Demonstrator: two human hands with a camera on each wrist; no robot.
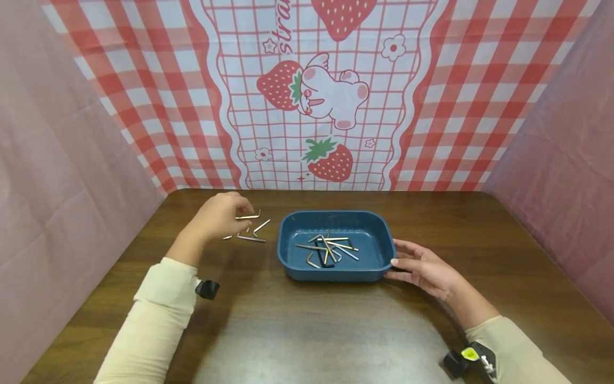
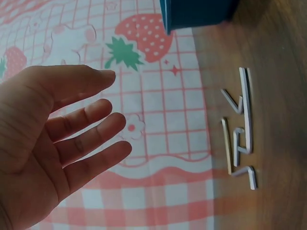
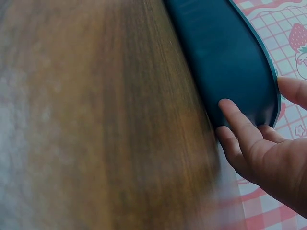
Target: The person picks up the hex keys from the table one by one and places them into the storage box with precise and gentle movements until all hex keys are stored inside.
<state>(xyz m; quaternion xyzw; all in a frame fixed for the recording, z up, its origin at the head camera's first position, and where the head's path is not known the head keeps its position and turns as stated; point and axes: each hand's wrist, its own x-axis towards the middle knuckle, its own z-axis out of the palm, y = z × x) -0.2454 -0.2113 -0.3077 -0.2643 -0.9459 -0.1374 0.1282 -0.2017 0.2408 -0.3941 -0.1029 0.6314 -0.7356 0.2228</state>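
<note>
My left hand (image 1: 223,214) hovers above several loose hex keys (image 1: 251,239) on the left of the table, its fingers loosely bent. In the left wrist view the thumb and fingers of that hand (image 2: 67,129) are apart with nothing between them, and the L-shaped hex keys (image 2: 245,110) lie off to the side. A blue tray (image 1: 336,275) stands at the middle, with silver, brass-toned and black hex keys (image 1: 331,248) in a jumble inside. At its right end my right hand (image 1: 427,271) holds the tray, thumb at the rim and fingers against the outer wall (image 3: 230,62).
A brown wooden table (image 1: 307,325) lies under everything. Behind it hangs a red-and-white checked cloth (image 1: 192,106) with strawberries. Pink cloth walls (image 1: 81,186) close off the left and right sides.
</note>
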